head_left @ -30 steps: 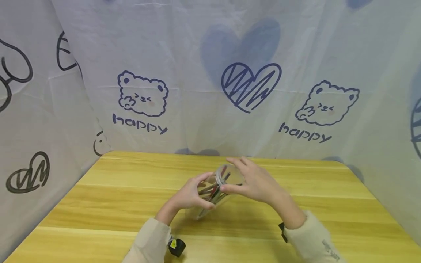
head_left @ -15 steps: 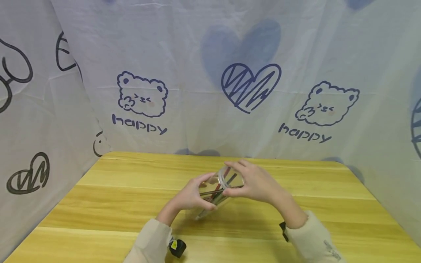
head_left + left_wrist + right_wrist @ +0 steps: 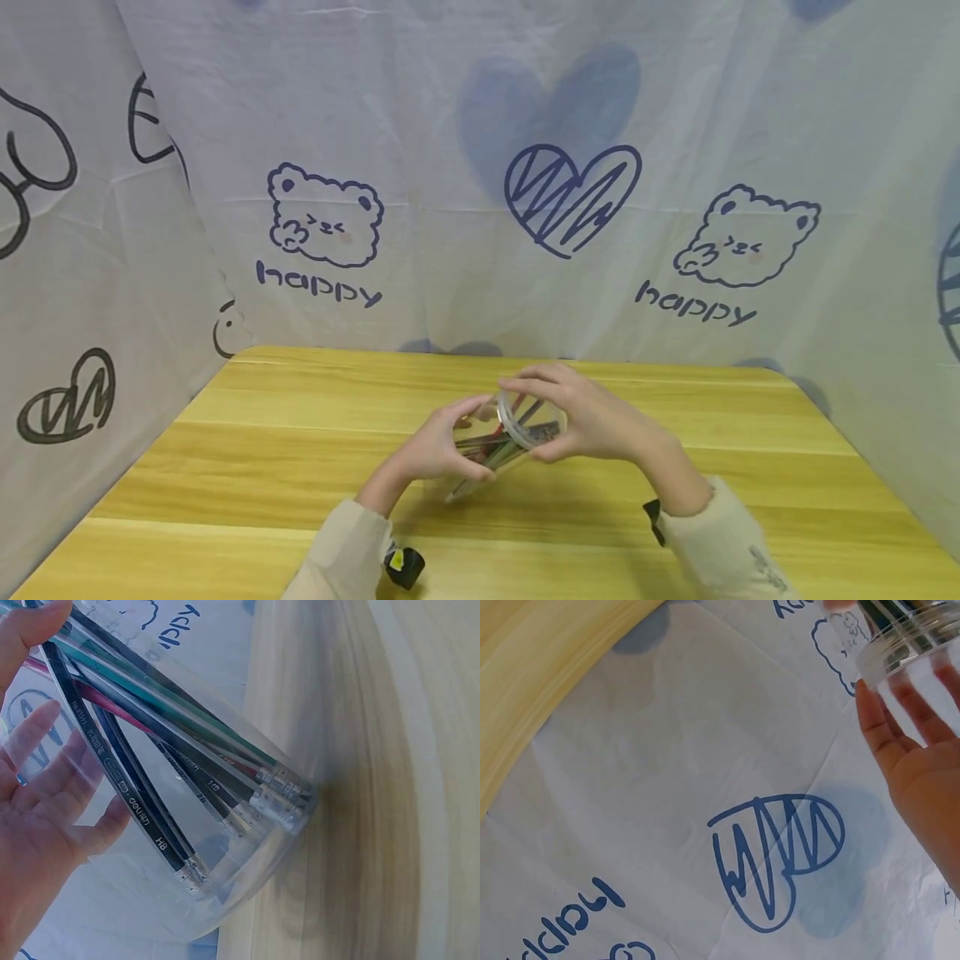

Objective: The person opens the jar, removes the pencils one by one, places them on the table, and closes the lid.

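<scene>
A clear plastic jar (image 3: 169, 919) is tilted over the table in the head view, its rim end (image 3: 516, 429) raised to the right. Several pencils (image 3: 124, 780) lie slanted inside, dark, green and red, some marked HB. My left hand (image 3: 431, 446) grips the jar's body from the left, thumb in front. At the other end, my right hand (image 3: 596, 417) holds the round rim end between thumb and fingers. The right wrist view shows its fingertips against the clear rim (image 3: 911, 645). The jar's lower edge is close over the wood in the left wrist view.
The wooden table (image 3: 247, 467) spreads around both hands. A pale cloth (image 3: 450, 283) printed with bears and hearts hangs behind it and along the sides. Black wrist devices (image 3: 405, 568) show near the sleeves.
My right hand has shifted a little right and turned around the rim end, its thumb now lower. Inside the jar, the pencils have shifted slightly. My left hand has stayed nearly still.
</scene>
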Motion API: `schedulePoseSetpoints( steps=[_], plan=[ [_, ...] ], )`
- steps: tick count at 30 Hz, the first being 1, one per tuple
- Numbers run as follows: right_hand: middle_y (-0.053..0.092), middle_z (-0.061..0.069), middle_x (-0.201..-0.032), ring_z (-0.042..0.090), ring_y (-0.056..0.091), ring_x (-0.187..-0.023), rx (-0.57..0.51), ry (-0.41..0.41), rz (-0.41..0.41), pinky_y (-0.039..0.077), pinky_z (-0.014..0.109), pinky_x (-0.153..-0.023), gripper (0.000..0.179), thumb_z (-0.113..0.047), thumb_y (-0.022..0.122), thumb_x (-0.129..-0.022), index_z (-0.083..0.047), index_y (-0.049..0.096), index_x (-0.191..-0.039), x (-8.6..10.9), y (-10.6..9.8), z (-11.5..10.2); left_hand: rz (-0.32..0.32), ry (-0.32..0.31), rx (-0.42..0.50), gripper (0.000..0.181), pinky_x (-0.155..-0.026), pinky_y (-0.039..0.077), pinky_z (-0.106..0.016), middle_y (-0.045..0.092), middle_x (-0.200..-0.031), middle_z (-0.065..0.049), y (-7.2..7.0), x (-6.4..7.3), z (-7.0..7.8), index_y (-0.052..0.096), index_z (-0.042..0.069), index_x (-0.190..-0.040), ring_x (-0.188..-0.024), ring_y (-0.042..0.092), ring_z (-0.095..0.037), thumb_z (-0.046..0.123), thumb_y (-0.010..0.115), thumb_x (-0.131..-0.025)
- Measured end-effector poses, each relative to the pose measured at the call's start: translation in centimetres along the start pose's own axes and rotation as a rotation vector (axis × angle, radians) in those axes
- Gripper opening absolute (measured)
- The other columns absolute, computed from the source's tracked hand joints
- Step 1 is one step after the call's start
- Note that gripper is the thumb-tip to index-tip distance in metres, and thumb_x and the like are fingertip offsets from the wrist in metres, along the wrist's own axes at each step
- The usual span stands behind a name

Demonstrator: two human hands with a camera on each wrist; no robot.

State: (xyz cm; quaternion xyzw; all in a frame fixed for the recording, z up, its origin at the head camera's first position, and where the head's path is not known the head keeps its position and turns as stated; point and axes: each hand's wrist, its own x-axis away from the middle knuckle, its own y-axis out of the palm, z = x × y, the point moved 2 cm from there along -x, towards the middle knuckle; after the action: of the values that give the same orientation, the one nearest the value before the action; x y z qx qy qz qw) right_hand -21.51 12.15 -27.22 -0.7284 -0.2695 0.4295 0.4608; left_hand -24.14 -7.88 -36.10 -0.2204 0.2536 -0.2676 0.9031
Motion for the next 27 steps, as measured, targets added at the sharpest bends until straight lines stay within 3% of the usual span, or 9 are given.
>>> schedulePoseSetpoints(
  steps=[3,5,7,11,15,20,27],
  plan=[
    [0.048,0.01,-0.123,0.026,0.043,-0.111,-0.02,-0.023,-0.002,0.041,0.043,-0.087,0.072,-0.024,0.077,-0.065,-0.006,0.047,-0.128,0.06,-0.02,0.09,-0.004,0.004,0.012,0.083,-0.091,0.035,-0.043,0.05,-0.123,-0.002,0.08,0.03,-0.1,0.039,0.011,-0.134,-0.111,0.045,-0.022,0.017,0.08,-0.062],
    [0.047,0.01,-0.124,0.025,0.044,-0.111,-0.034,0.008,-0.006,0.041,0.042,-0.087,0.075,-0.03,0.078,-0.066,-0.008,0.046,-0.13,0.11,-0.05,0.03,-0.004,0.008,0.022,0.083,-0.091,0.035,-0.044,0.05,-0.123,-0.002,0.13,0.06,-0.17,0.038,0.012,-0.134,-0.112,0.045,-0.023,0.017,0.08,-0.063],
    [0.046,0.009,-0.124,0.024,0.047,-0.106,-0.027,0.086,-0.01,0.044,0.04,-0.083,0.077,-0.04,0.075,-0.068,-0.011,0.043,-0.132,0.06,-0.03,-0.15,0.002,0.011,0.022,0.082,-0.091,0.035,-0.044,0.05,-0.123,-0.002,0.15,0.08,-0.24,0.039,0.012,-0.134,-0.112,0.045,-0.023,0.016,0.08,-0.063],
    [0.047,0.01,-0.121,0.023,0.053,-0.093,0.035,0.325,-0.011,0.047,0.038,-0.073,0.082,-0.061,0.06,-0.071,-0.015,0.039,-0.135,-0.19,0.17,-0.61,0.01,0.01,0.013,0.082,-0.091,0.036,-0.044,0.048,-0.125,-0.001,0.21,0.08,-0.22,0.04,0.013,-0.133,-0.112,0.044,-0.023,0.017,0.08,-0.062],
    [0.058,0.004,-0.103,0.018,0.056,-0.082,0.082,0.448,0.01,0.047,0.032,-0.066,0.077,-0.065,0.056,-0.072,-0.008,0.051,-0.123,-0.47,0.6,-0.79,0.008,0.008,0.009,0.081,-0.09,0.036,-0.043,0.047,-0.126,-0.001,0.29,0.06,-0.08,0.041,0.013,-0.133,-0.113,0.043,-0.025,0.017,0.08,-0.062],
    [0.058,-0.004,-0.085,0.009,0.053,-0.07,0.027,0.44,0.043,0.044,0.023,-0.06,0.063,-0.054,0.066,-0.07,-0.006,0.057,-0.11,-0.64,0.73,-0.85,0.007,0.011,0.004,0.081,-0.09,0.036,-0.043,0.048,-0.125,-0.001,0.29,0.05,0.05,0.042,0.012,-0.132,-0.111,0.044,-0.025,0.017,0.08,-0.061],
    [0.058,0.005,-0.103,0.016,0.054,-0.085,0.04,0.375,-0.002,0.046,0.031,-0.07,0.069,-0.047,0.068,-0.071,-0.004,0.051,-0.122,-0.55,0.51,-0.72,0.007,0.004,-0.006,0.081,-0.09,0.036,-0.042,0.05,-0.121,-0.001,0.16,0.03,0.08,0.042,0.014,-0.132,-0.107,0.046,-0.02,0.017,0.08,-0.061]
  ],
)
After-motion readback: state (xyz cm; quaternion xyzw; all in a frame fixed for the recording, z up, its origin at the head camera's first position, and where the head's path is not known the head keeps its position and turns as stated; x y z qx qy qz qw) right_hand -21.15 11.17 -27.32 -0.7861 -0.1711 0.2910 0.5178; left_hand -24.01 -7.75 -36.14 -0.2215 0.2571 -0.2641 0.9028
